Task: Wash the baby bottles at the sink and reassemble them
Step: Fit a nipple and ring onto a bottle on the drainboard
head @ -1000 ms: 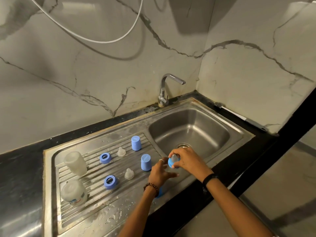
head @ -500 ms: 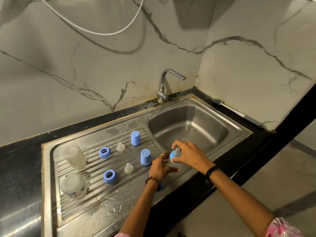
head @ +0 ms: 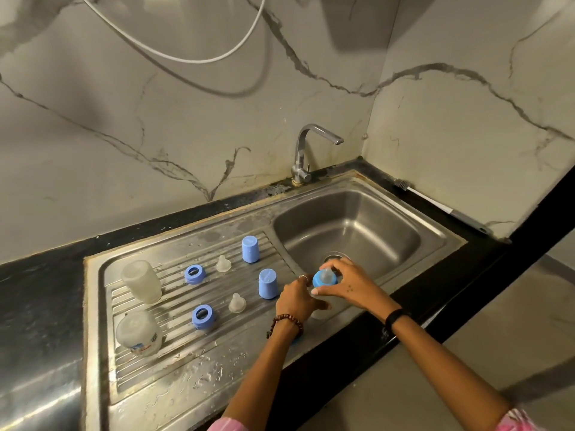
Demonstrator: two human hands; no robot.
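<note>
At the sink's front rim (head: pixel 367 318), a clear bottle (head: pixel 320 311) stands upright, long axis vertical, teat (head: pixel 326 275) pointing up through its blue collar (head: pixel 322 280). Left hand (head: pixel 295 301) wraps curled fingers round the bottle body; right hand (head: pixel 348 283) pinches the collar from above. On the ribbed drainboard (head: pixel 174 365), two bottles stand inverted; the nearer one (head: pixel 138 334) bears blue print, too small to read.
</note>
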